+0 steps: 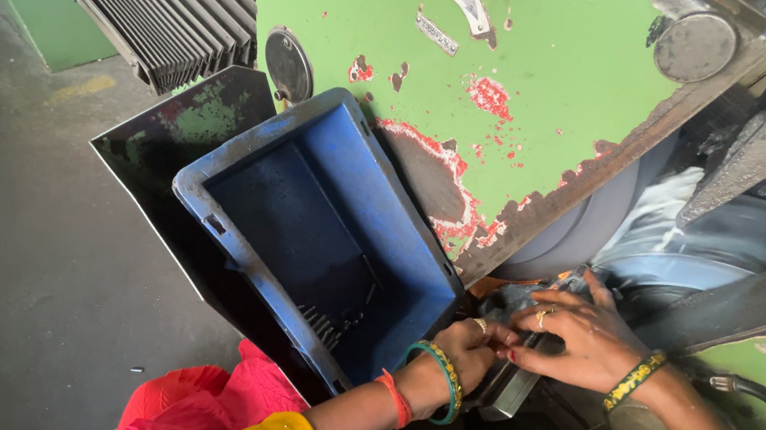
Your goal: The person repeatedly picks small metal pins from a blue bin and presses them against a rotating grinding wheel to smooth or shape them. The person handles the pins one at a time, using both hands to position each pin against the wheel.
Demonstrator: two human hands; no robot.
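Observation:
My left hand, with a green bangle and a red thread at the wrist, grips the near end of a grey metal block at the foot of a green machine. My right hand lies over the top of the same block, fingers spread across small dark metal parts; what sits under the palm is hidden. Just beyond the hands is a large grey grinding wheel. A blue plastic crate stands tilted to the left of my hands, with several thin dark metal pieces in its bottom.
A dark metal plate leans behind the crate. Black ribbed bellows hang at the top. Grey concrete floor stretches to the left. A black cable runs along the green machine base at the lower right.

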